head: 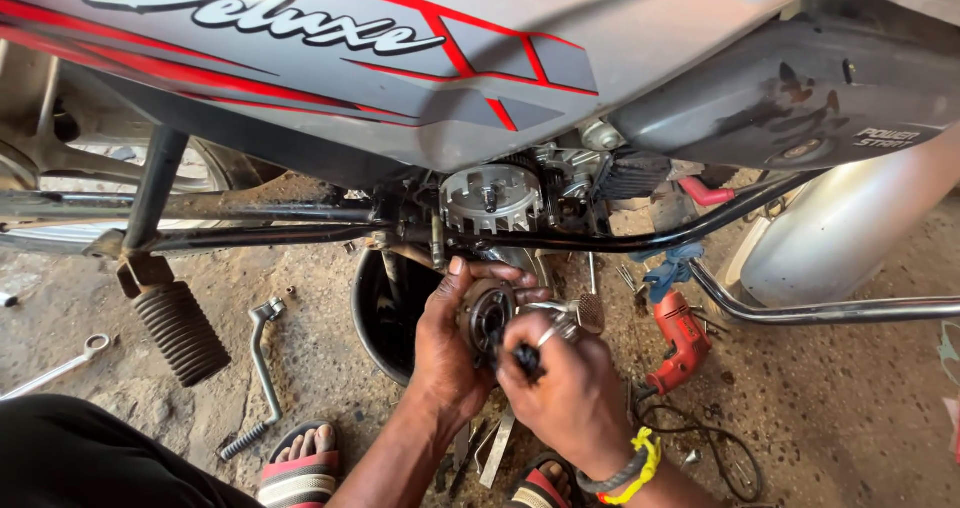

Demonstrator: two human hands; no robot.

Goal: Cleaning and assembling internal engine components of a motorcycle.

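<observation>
My left hand (pixel 443 353) grips a round, dark metal engine part (pixel 487 313), holding it up below the motorcycle's open engine (pixel 492 200). My right hand (pixel 565 388) is closed on a black-handled tool (pixel 527 360) whose tip meets the round part. A ring sits on one finger and a yellow and grey band on the wrist. The exposed clutch basket shows in the engine above both hands.
A silver and red motorcycle tank (pixel 400 58) fills the top. A black bucket (pixel 385 313) stands under the engine. A kick lever (pixel 262 378), a spanner (pixel 60 366), a red power drill (pixel 680 340) and loose tools lie on the dirty floor. My sandalled feet (pixel 300 468) are below.
</observation>
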